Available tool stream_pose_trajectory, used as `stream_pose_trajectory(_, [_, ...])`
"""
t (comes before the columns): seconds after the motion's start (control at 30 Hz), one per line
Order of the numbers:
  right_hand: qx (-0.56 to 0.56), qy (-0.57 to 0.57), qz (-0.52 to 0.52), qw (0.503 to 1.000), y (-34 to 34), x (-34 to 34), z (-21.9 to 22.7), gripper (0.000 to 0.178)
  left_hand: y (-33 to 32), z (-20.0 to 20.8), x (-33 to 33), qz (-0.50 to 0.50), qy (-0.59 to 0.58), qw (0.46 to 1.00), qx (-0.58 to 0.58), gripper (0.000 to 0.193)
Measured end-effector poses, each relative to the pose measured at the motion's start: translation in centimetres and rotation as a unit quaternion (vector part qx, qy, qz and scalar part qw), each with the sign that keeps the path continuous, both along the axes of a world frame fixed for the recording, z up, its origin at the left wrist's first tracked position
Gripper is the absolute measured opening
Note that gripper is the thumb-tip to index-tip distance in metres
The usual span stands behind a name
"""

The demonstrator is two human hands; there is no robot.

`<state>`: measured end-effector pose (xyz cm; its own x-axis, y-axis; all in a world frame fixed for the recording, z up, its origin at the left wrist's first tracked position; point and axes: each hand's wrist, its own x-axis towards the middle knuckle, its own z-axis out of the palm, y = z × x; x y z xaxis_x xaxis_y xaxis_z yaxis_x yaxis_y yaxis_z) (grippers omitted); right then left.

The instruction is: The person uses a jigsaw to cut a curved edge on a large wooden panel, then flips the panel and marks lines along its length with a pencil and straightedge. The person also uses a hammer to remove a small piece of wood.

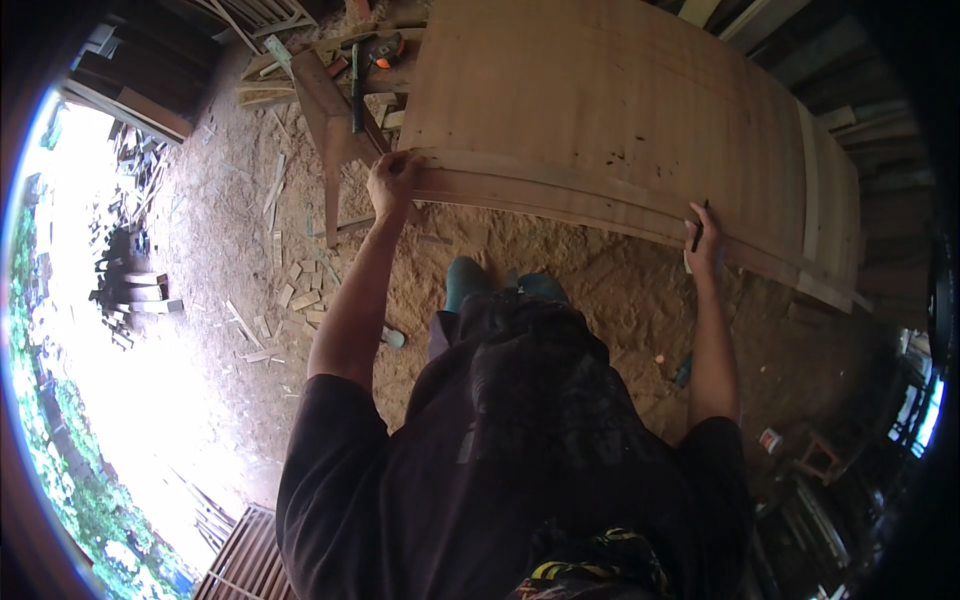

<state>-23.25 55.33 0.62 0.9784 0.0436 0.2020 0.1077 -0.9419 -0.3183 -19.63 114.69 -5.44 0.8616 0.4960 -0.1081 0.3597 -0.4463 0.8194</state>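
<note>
A large wooden panel, like a door or tabletop, lies in front of me with a wooden edge strip along its near side. Curled fingers of my left hand grip the panel's near left corner. At the right part of the same near edge is my right hand, closed around a slim black pen that points up. Its lower fingers are partly hidden, and whether they also touch the panel I cannot tell.
Beyond my left hand stands a wooden trestle, with a hammer and an orange-and-black tape measure close by. Wood offcuts are scattered over the sawdust-covered ground. Stacked boards line the far right.
</note>
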Motion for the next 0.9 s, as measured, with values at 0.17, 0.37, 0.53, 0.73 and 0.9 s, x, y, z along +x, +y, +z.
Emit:
stream_pose_trajectory(0.17, [-0.008,0.0,-0.005,1.0,-0.1,0.2,-0.1,0.031,0.0,0.6,0.2,-0.001,0.015,1.0,-0.004,0.045])
stream_pose_trajectory(0.37, [0.089,-0.061,0.006,0.994,6.0,0.9,1.3,0.03,-0.2,0.7,0.2,-0.012,0.022,1.0,0.01,0.046])
stream_pose_trajectory(0.53, [0.379,0.101,0.069,0.917,23.2,0.6,3.4,0.03,1.0,-0.1,-0.2,-0.025,-0.001,1.0,-0.002,0.048])
stream_pose_trajectory(0.73, [0.494,0.125,0.072,0.857,31.5,1.2,-1.5,0.021,0.4,0.6,-0.2,-0.033,-0.005,0.999,-0.015,0.047])
stream_pose_trajectory(0.9, [0.436,0.095,0.085,0.891,32.4,2.0,-3.5,0.02,0.3,0.5,-0.4,-0.034,-0.019,0.999,0.011,0.047])
